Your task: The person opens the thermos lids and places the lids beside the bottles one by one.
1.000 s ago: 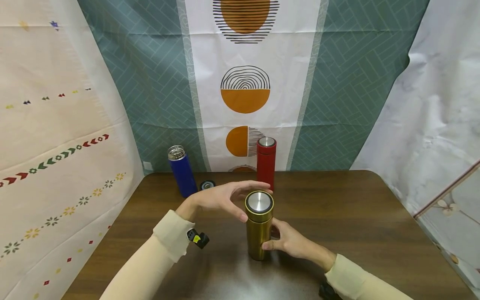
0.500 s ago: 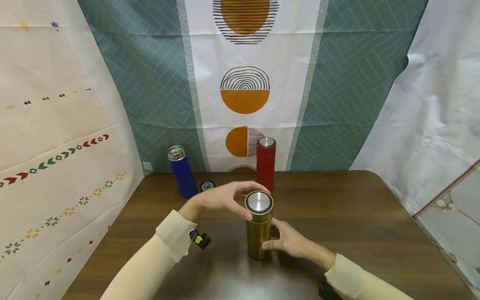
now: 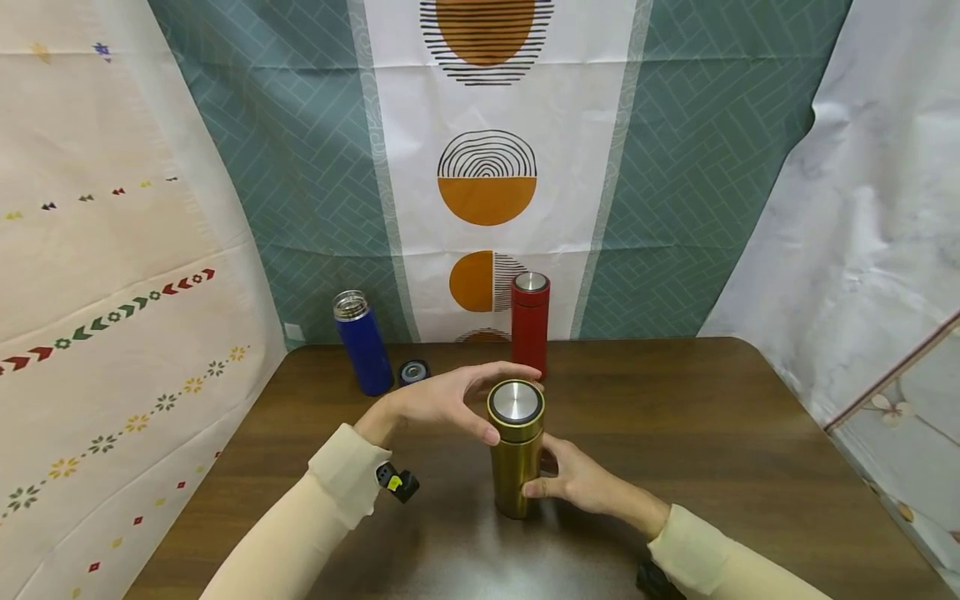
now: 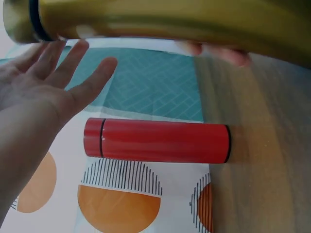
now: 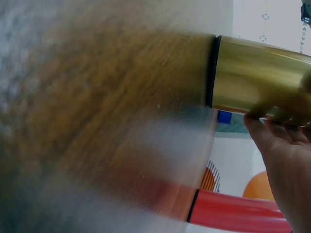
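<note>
A gold thermos (image 3: 517, 479) with a silver-topped lid (image 3: 517, 402) stands upright on the table in the head view. My right hand (image 3: 581, 477) grips its lower body from the right, thumb in front. At the top, my left hand (image 3: 442, 398) reaches round the lid, thumb against its left side and fingers behind it. The left wrist view has the thermos (image 4: 160, 19) across its top, with some fingers of the left hand (image 4: 53, 87) spread; their contact is partly hidden. In the right wrist view, the right fingers touch the thermos (image 5: 257, 75) near its base.
Behind the gold thermos stands a red thermos (image 3: 530, 329), its lid on. Farther left, a blue thermos (image 3: 365, 350) stands without a lid, and a small dark lid (image 3: 414, 372) lies beside it. A patterned cloth (image 3: 675, 183) hangs behind the brown table (image 3: 660, 417).
The left thumb shifts slightly further onto the lid half a second ago, then a little back left now. The right hand and gold thermos stay in place.
</note>
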`<state>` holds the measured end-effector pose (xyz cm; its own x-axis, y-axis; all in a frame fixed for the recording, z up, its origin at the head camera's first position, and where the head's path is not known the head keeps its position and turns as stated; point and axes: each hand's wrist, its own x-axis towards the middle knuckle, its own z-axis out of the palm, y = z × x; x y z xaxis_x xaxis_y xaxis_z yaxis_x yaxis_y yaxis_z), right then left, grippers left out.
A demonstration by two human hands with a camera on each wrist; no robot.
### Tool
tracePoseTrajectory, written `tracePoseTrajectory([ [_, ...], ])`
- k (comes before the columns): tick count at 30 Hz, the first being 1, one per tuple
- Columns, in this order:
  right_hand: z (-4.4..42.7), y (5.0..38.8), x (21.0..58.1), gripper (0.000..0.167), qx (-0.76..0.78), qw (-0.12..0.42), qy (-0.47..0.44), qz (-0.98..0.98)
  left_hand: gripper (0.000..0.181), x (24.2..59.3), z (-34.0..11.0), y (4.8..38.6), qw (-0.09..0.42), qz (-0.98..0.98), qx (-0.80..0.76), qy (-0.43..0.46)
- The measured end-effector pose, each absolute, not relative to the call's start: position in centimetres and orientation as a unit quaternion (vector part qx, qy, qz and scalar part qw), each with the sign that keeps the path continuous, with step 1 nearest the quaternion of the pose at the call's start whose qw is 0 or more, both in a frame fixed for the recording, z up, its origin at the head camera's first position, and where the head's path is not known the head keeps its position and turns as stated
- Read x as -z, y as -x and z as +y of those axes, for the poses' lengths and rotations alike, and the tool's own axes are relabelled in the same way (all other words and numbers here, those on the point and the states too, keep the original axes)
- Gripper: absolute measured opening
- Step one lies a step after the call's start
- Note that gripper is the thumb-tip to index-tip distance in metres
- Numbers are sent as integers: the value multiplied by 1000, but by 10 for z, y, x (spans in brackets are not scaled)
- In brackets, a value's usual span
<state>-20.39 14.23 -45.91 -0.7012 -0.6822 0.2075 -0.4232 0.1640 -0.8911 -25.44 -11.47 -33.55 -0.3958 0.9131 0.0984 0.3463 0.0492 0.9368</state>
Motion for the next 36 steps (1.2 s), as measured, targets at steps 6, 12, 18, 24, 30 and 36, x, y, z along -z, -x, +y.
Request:
tracePoseTrajectory([
  [6, 144, 206, 458, 59, 528, 121, 366, 757, 79, 324, -113, 264, 307, 664, -468, -496],
  [12, 144, 207, 453, 62, 523, 125, 355, 764, 68, 320, -109, 266, 285, 683, -468, -483],
  [18, 145, 206, 451, 62, 517, 127, 350, 771, 65, 324, -107, 262, 259, 689, -474, -484],
  [24, 144, 206, 451, 61, 514, 119, 348, 775, 70, 327, -107, 260, 258, 691, -482, -472],
  [30, 144, 205, 454, 62, 515, 124, 346, 774, 86, 329, -110, 260, 287, 679, -471, -485],
  [36, 143, 203, 455, 66, 522, 140, 339, 770, 80, 328, -112, 265, 297, 662, -449, -522],
])
